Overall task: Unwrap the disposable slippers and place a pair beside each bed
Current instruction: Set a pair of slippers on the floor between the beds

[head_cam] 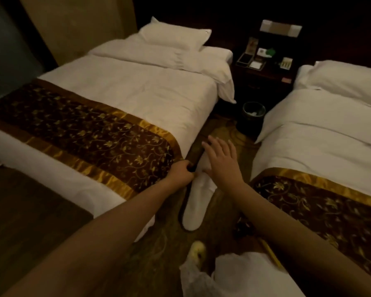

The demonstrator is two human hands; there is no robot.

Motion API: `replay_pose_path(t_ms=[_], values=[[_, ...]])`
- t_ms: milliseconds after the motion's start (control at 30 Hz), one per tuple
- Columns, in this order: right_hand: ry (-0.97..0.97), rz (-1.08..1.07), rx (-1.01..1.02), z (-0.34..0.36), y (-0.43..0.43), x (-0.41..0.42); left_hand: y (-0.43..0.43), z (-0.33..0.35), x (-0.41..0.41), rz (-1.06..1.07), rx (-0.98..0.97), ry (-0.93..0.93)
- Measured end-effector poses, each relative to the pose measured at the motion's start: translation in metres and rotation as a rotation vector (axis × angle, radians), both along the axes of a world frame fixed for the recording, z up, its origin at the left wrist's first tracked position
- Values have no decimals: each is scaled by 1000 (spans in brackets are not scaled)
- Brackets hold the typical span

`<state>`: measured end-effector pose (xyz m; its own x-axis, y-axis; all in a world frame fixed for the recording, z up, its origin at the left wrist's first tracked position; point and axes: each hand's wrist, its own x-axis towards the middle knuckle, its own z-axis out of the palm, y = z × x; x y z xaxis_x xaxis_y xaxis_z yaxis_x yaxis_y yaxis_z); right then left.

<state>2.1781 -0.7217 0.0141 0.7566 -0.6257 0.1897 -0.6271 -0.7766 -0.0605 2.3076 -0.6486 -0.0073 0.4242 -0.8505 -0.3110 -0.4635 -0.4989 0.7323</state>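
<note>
Between beds, bin point(253, 112) holding white scraps

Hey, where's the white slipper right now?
In the head view the slipper lies on the carpet between the beds, close against the left bed, just below both hands.

nightstand point(266, 76), waste bin point(253, 110), patterned carpet point(159, 249)
</note>
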Motion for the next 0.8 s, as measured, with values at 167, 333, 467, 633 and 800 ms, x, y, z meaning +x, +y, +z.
replay_pose_path(t_ms=[167,333,467,633,800], values=[[-123,-289,265,-26,-81,29,-95,-26,22,266,19,513],[-209,-475,669,-54,-179,59,-188,-45,44,447,3,958],[-184,-444,754,-82,-247,78,-239,-77,60,525,7,1262],[-124,-407,792,-155,-318,99,-295,-161,81,631,14,1461],[-116,-366,791,-288,-377,110,-344,-294,89,648,64,1444]])
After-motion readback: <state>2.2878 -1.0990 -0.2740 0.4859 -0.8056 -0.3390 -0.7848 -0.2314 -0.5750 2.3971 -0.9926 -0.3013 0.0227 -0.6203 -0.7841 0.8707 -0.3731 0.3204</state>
